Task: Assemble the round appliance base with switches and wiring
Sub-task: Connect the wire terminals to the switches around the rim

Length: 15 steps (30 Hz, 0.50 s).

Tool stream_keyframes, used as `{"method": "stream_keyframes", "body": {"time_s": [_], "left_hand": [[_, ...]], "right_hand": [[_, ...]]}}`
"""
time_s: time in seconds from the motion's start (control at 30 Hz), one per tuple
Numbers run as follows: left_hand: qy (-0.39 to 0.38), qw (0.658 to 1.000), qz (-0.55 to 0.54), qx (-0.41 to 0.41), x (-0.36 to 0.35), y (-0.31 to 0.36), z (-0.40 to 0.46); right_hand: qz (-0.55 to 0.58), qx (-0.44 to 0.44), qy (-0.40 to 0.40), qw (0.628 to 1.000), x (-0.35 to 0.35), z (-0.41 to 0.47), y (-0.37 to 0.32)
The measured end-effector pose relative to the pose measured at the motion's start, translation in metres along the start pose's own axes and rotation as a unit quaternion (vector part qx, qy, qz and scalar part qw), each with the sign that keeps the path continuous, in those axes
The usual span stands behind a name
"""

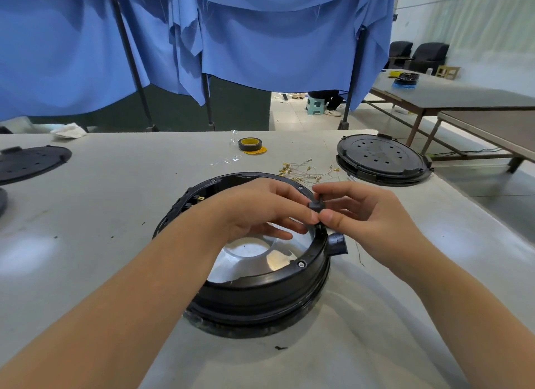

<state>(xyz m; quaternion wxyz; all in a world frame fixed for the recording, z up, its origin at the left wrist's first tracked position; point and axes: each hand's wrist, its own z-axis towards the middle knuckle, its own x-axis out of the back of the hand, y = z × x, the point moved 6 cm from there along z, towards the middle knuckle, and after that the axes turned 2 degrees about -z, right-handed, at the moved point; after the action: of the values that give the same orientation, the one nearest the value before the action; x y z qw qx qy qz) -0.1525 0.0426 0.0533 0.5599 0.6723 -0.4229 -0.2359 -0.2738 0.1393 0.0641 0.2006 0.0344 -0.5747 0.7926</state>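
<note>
So I've got the little black switch (316, 204) pinched from both sides right now: left hand (262, 207) fingertips on one end, right hand (362, 214) thumb and forefinger on the other, both grips pressed onto it. It sits just above the rim of the round base (260, 284), right over the notch next to the stubby black spout (337, 243) below my grip.

My take on seating it well: line the body up square with the notch before pushing, and press straight down with both thumbs, not at a tilt. Can't tell from here which way the terminals face, so I'd check that first. The wires (307, 171) lie on the desk (115, 214) beyond my grip, near the tape roll (249, 144).
</note>
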Motion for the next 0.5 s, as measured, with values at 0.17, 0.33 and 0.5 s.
{"method": "stream_keyframes", "body": {"time_s": [0.17, 0.33, 0.5], "left_hand": [[0.005, 1.0, 0.002, -0.007, 0.0016, -0.0001, 0.0011], [0.006, 1.0, 0.016, 0.001, 0.0014, -0.001, 0.0018], [0.002, 1.0, 0.011, 0.02, -0.0011, -0.0032, 0.0014]], "right_hand": [[0.007, -0.002, -0.013, 1.0, 0.0003, 0.0014, 0.0009], [-0.006, -0.008, -0.01, 1.0, 0.0011, 0.0041, 0.0036], [-0.037, 0.004, 0.004, 0.999, 0.0015, 0.0032, 0.0058]]}}
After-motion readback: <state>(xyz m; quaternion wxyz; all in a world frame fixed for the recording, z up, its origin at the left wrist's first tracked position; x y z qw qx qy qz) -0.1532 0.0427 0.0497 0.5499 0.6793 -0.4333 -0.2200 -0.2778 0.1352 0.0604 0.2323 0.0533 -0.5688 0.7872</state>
